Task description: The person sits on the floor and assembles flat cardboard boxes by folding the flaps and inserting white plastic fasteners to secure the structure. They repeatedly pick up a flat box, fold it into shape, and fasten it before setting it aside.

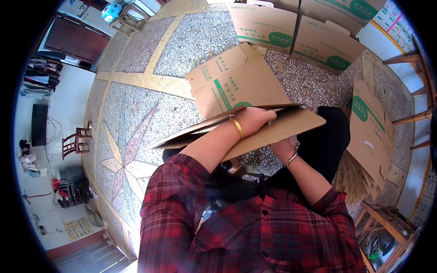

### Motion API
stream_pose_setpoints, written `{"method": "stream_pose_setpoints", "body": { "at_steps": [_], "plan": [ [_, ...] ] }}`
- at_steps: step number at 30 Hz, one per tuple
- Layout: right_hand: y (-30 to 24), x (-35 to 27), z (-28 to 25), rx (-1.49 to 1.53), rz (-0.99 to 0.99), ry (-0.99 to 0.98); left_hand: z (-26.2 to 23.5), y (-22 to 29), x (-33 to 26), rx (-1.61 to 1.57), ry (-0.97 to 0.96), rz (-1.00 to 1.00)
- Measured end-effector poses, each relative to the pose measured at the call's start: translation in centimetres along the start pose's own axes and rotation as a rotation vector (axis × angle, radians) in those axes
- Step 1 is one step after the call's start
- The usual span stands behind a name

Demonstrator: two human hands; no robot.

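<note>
I hold a flat-folded brown cardboard box (232,82) with green print over my lap, tilted up and away from me. My left hand (252,119), with a gold bangle on the wrist, reaches across between the printed upper panel and a plain lower flap (291,123). Its fingers curl around the panel's edge. My right hand (282,148), wearing a silver bracelet, grips the lower flap from beneath and is partly hidden by it. Red plaid sleeves cover both my arms.
Two set-up boxes (264,25) (325,43) stand on the terrazzo floor ahead. A stack of flat cardboard (368,132) leans at my right. A wooden frame (387,227) is at the lower right, and a small wooden chair (75,141) is far left.
</note>
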State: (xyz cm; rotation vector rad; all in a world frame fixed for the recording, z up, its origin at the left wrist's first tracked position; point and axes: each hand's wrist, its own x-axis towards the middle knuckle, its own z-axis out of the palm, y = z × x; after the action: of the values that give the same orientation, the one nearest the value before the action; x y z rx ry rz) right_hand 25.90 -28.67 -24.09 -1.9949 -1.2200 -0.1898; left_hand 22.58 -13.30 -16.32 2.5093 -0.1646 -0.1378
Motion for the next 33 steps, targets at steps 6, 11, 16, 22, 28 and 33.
{"method": "stream_pose_setpoints", "body": {
  "at_steps": [6,11,16,22,28,33],
  "plan": [
    [0.4,-0.1,0.4,0.352,0.261,-0.064,0.8,-0.4,1.4,0.045,0.069,-0.081],
    [0.4,0.7,0.2,0.436,0.33,0.004,0.4,0.5,1.8,0.061,0.115,-0.15],
    [0.0,0.3,-4.0,-0.128,0.116,-0.302,2.0,-0.2,1.2,0.258,0.022,-0.041],
    [-7.1,5.4,-20.6,0.32,0.062,-0.938,3.0,1.4,-0.9,0.309,0.078,0.054],
    [-3.4,7.9,-15.3,0.148,-0.224,-0.771,3.2,0.8,-1.4,0.37,0.172,0.262],
    [-1.6,8.5,-11.4,-0.398,-0.075,-1.237,3.2,1.1,-2.3,0.366,0.159,0.267]
  ]
}}
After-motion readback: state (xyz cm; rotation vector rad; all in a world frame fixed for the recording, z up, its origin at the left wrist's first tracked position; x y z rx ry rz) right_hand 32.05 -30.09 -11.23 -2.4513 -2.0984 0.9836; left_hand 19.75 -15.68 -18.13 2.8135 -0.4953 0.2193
